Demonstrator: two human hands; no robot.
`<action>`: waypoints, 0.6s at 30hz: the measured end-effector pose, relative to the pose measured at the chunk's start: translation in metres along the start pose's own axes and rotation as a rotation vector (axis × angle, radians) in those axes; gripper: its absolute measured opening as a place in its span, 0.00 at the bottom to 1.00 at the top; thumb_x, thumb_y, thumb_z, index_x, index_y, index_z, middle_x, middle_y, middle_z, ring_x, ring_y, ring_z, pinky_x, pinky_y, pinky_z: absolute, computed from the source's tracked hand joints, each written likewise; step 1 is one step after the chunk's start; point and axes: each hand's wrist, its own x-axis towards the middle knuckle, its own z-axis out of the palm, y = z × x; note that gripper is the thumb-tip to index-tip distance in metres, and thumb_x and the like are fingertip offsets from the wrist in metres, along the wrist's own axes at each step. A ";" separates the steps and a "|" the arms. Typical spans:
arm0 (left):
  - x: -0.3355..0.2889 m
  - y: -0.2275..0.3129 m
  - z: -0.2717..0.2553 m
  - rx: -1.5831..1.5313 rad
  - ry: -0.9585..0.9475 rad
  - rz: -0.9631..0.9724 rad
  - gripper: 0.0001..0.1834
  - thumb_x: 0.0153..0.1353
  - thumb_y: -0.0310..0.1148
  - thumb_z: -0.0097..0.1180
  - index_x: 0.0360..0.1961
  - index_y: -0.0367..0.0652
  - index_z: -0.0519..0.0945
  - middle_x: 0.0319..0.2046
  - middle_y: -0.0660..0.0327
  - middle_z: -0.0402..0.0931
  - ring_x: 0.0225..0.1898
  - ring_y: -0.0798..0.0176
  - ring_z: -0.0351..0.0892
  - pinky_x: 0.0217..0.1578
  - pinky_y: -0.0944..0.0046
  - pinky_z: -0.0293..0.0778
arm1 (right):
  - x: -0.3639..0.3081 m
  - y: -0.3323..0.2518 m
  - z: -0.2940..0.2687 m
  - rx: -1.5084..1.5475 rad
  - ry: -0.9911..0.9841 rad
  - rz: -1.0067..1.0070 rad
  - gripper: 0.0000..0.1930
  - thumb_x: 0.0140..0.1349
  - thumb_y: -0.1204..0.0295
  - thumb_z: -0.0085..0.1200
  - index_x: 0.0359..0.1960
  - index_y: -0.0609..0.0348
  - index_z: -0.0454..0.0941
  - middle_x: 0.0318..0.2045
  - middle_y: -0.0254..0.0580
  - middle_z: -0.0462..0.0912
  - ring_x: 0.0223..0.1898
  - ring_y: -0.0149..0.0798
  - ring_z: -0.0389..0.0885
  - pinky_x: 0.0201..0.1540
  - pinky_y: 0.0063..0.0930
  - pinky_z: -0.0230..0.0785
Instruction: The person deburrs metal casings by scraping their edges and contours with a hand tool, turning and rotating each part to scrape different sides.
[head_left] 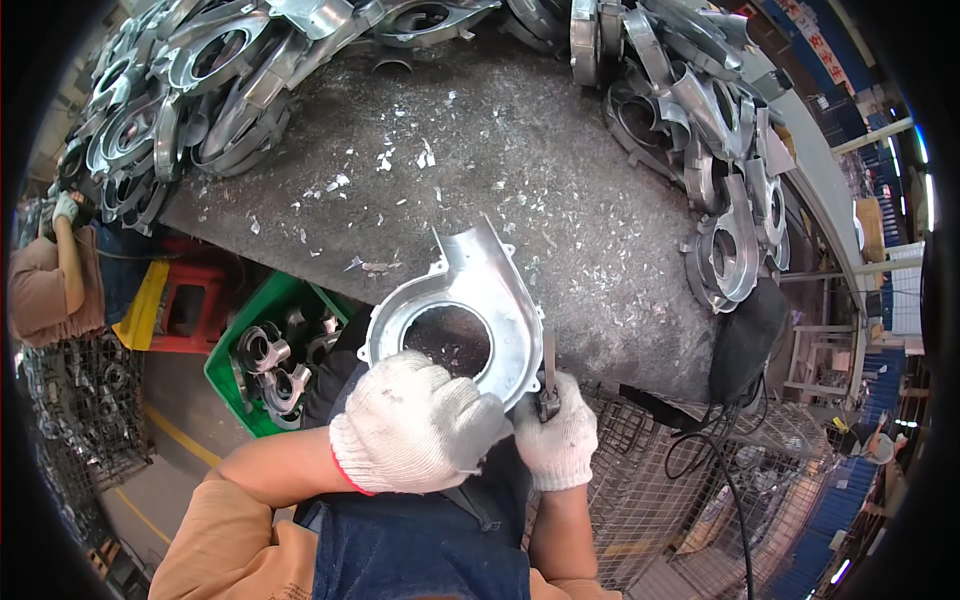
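Note:
A silver cast-metal blower housing (510, 325), scroll-shaped with a big round hole and an open spout, is tilted over the near edge of the worktable. My left hand (415, 425), in a white knit glove, is closed on the housing's near rim. Beside the housing's right edge, my gloved right hand (560, 432) is closed round a narrow, flat metal tool (549, 372) that points away from me. Whether it is a file or a scraper blade, I cannot tell. The tool's lower end is hidden by the glove.
Silver chips litter the dark worktable (400, 215). Housings pile up at far left (215, 95) and right (725, 245). A green crate (222, 362) with castings stands below left, near a red stool (190, 305). Another person (60, 265) works at far left. Wire cages and a black cable (735, 490) lie right.

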 end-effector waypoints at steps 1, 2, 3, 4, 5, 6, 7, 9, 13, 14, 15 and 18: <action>-0.001 -0.001 -0.001 -0.018 -0.023 0.014 0.11 0.48 0.36 0.78 0.28 0.49 0.85 0.19 0.64 0.71 0.18 0.57 0.74 0.23 0.55 0.69 | 0.003 0.001 -0.001 0.031 -0.023 -0.034 0.12 0.65 0.68 0.69 0.49 0.50 0.86 0.37 0.50 0.91 0.40 0.58 0.93 0.45 0.48 0.84; -0.001 -0.002 -0.001 -0.035 -0.045 0.028 0.11 0.48 0.36 0.78 0.27 0.49 0.85 0.19 0.64 0.71 0.18 0.56 0.74 0.23 0.54 0.69 | 0.005 0.001 -0.004 0.058 -0.117 -0.033 0.12 0.64 0.68 0.69 0.48 0.51 0.87 0.36 0.51 0.91 0.39 0.57 0.93 0.44 0.46 0.84; -0.002 -0.003 -0.002 -0.053 -0.067 0.042 0.11 0.48 0.37 0.78 0.27 0.50 0.85 0.19 0.64 0.71 0.18 0.56 0.74 0.23 0.54 0.69 | 0.006 0.001 -0.002 0.060 -0.116 -0.030 0.12 0.64 0.68 0.69 0.48 0.51 0.87 0.36 0.51 0.91 0.39 0.57 0.93 0.44 0.46 0.84; -0.002 -0.006 -0.002 -0.052 -0.068 0.043 0.11 0.48 0.37 0.78 0.27 0.50 0.85 0.19 0.64 0.71 0.18 0.56 0.74 0.23 0.54 0.69 | 0.009 0.002 0.000 0.105 -0.190 -0.055 0.12 0.64 0.68 0.69 0.48 0.51 0.87 0.36 0.51 0.91 0.39 0.57 0.92 0.45 0.45 0.84; -0.002 -0.010 -0.001 -0.039 -0.047 0.011 0.11 0.48 0.37 0.78 0.27 0.50 0.86 0.19 0.64 0.72 0.19 0.56 0.74 0.24 0.54 0.70 | 0.010 0.004 0.003 0.150 -0.265 -0.080 0.12 0.63 0.69 0.69 0.48 0.52 0.87 0.36 0.51 0.91 0.39 0.57 0.92 0.45 0.44 0.84; -0.002 -0.014 0.001 -0.026 -0.026 -0.022 0.11 0.48 0.37 0.79 0.27 0.49 0.86 0.19 0.64 0.72 0.19 0.55 0.75 0.25 0.54 0.70 | 0.014 0.014 0.005 0.258 -0.356 -0.087 0.12 0.63 0.69 0.69 0.48 0.54 0.88 0.36 0.49 0.91 0.38 0.52 0.93 0.45 0.41 0.83; -0.001 -0.017 0.005 -0.023 -0.024 -0.025 0.11 0.48 0.37 0.79 0.27 0.49 0.86 0.19 0.64 0.72 0.19 0.55 0.75 0.25 0.54 0.70 | 0.016 0.015 0.003 0.257 -0.360 -0.091 0.12 0.63 0.69 0.69 0.48 0.54 0.88 0.36 0.49 0.91 0.38 0.52 0.93 0.45 0.41 0.83; 0.004 -0.022 0.017 0.014 0.040 -0.031 0.12 0.49 0.36 0.79 0.30 0.48 0.86 0.21 0.62 0.74 0.22 0.54 0.78 0.28 0.53 0.73 | 0.019 0.017 0.001 0.425 -0.452 0.094 0.13 0.63 0.68 0.70 0.48 0.56 0.88 0.35 0.46 0.91 0.37 0.44 0.92 0.46 0.38 0.83; 0.005 -0.042 0.030 -0.343 0.227 -0.027 0.23 0.50 0.40 0.79 0.45 0.41 0.89 0.32 0.57 0.85 0.37 0.47 0.87 0.46 0.47 0.80 | 0.017 0.026 0.002 0.378 -0.372 0.118 0.15 0.63 0.68 0.71 0.49 0.57 0.88 0.38 0.44 0.92 0.39 0.39 0.91 0.50 0.35 0.83; 0.004 -0.050 0.020 -0.291 0.215 0.026 0.26 0.47 0.43 0.81 0.45 0.40 0.89 0.33 0.56 0.85 0.37 0.45 0.87 0.51 0.44 0.79 | 0.016 0.029 0.002 0.382 -0.366 0.125 0.15 0.63 0.68 0.71 0.49 0.57 0.88 0.38 0.44 0.92 0.39 0.39 0.91 0.50 0.35 0.83; 0.001 -0.058 0.004 -0.239 0.203 0.079 0.29 0.45 0.46 0.82 0.44 0.39 0.88 0.34 0.55 0.85 0.38 0.44 0.88 0.55 0.42 0.79 | 0.015 0.032 0.002 0.324 -0.347 0.124 0.15 0.63 0.67 0.71 0.49 0.57 0.88 0.39 0.45 0.93 0.41 0.40 0.92 0.51 0.35 0.84; -0.020 -0.077 -0.016 0.080 0.045 0.026 0.28 0.37 0.41 0.80 0.44 0.46 0.88 0.49 0.57 0.85 0.58 0.45 0.84 0.65 0.38 0.75 | 0.011 0.044 0.005 0.270 -0.339 0.112 0.15 0.63 0.67 0.71 0.50 0.57 0.89 0.41 0.47 0.94 0.43 0.43 0.94 0.53 0.37 0.84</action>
